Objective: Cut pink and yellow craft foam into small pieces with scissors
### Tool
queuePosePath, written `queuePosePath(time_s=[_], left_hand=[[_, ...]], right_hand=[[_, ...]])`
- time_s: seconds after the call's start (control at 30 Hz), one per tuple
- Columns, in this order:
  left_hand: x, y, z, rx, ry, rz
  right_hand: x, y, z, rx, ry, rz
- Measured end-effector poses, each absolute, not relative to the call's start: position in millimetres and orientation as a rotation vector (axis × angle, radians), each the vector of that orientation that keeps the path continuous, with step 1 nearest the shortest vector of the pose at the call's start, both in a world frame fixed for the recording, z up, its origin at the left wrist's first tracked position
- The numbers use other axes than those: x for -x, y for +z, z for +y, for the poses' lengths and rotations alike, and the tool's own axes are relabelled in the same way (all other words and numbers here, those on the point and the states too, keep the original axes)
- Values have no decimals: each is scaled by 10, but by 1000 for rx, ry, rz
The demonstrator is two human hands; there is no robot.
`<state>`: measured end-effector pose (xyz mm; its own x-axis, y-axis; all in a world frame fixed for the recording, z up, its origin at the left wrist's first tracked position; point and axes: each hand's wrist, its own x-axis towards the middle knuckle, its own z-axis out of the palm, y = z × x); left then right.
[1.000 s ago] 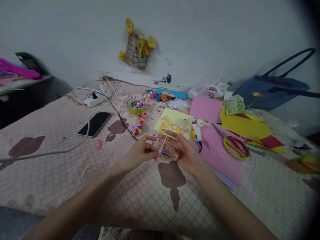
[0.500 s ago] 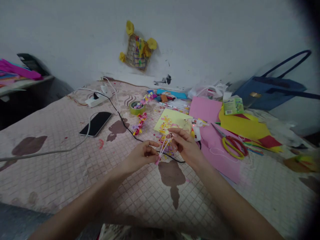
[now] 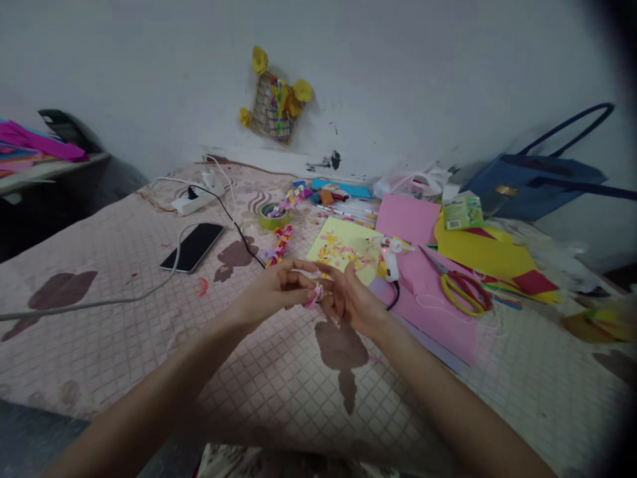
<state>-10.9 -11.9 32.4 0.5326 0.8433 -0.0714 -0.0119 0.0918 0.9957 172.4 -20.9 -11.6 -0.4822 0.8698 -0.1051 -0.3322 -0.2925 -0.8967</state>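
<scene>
A small pink strip (image 3: 313, 300) is pinched between the thumb and fingers of my left hand (image 3: 276, 290). White string (image 3: 319, 289) shows against the strip, mostly hidden by fingers. My right hand (image 3: 357, 300) meets the left fingertips, its thumb raised and its other fingers curled around the string. Just behind the hands, a light yellow sheet (image 3: 326, 232) carries many small paper scraps. A white glue gun (image 3: 392, 255) stands to the right of that sheet. Beyond my left hand lies a short garland of pink and red paper bits (image 3: 283, 240).
Red-and-yellow-handled scissors (image 3: 465, 292) lie on pink paper (image 3: 413, 219) at right. A phone (image 3: 194, 247), cables and a power strip (image 3: 198, 198) occupy the left. A tape roll (image 3: 271, 222) sits at the back, and a blue bag (image 3: 537, 186) leans on the wall.
My right hand has come down and closer to the left, its thumb lifting. The white string loop, stretched between the hands before, is now drawn in beside the pink strip.
</scene>
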Motion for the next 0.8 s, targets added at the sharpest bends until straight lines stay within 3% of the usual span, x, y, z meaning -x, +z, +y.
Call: queuePosePath(time_s=[0.13, 0.63, 0.8], left_hand=[[184, 370, -37, -1351, 824, 849], [617, 338, 10, -1286, 938, 981], [594, 309, 5, -1293, 931, 930]], right_hand=[[-1740, -137, -229, 809, 1913, -1133], [-2187, -131, 101, 1279, 864, -1315], [-2100, -152, 6, 1313, 716, -1552]])
